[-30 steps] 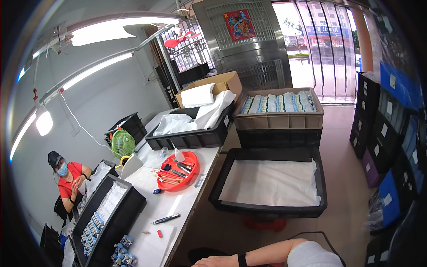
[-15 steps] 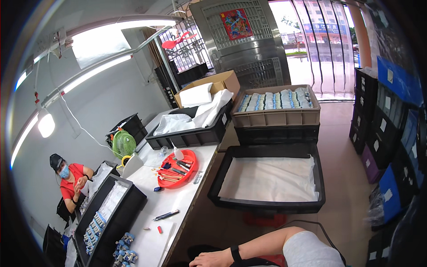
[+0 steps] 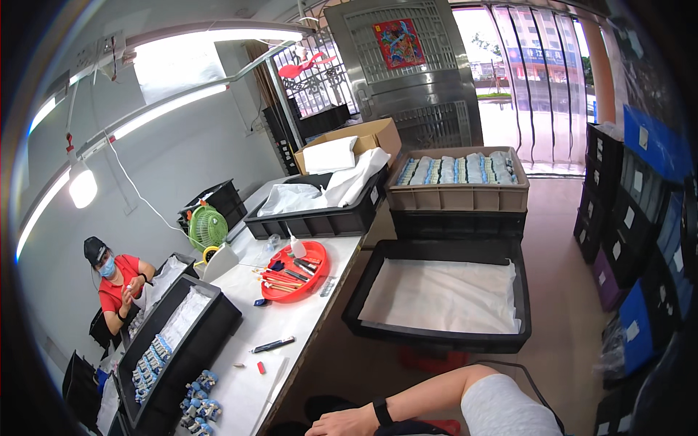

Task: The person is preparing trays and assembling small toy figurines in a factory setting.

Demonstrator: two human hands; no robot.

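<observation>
My right hand lies low in the picture, near my dark-clothed lap, with a black band on its wrist. The lower edge cuts its fingers off, so what they do is hidden. My left hand is out of the picture. Left of the right hand, on the white worktable, small blue-and-white figurines lie in a cluster. A dark pen and a small red piece are close by. A black tray holds more figurines and white lining.
A black crate with white lining stands right of the table. Behind it, a brown crate of wrapped figurines tops a black one. A red tray carries brushes and a bottle. Across the table sits a co-worker. Stacked crates line the right.
The view has shifted slightly, so most of the room sits a little further right. My right hand stays low and has moved slightly left in the picture.
</observation>
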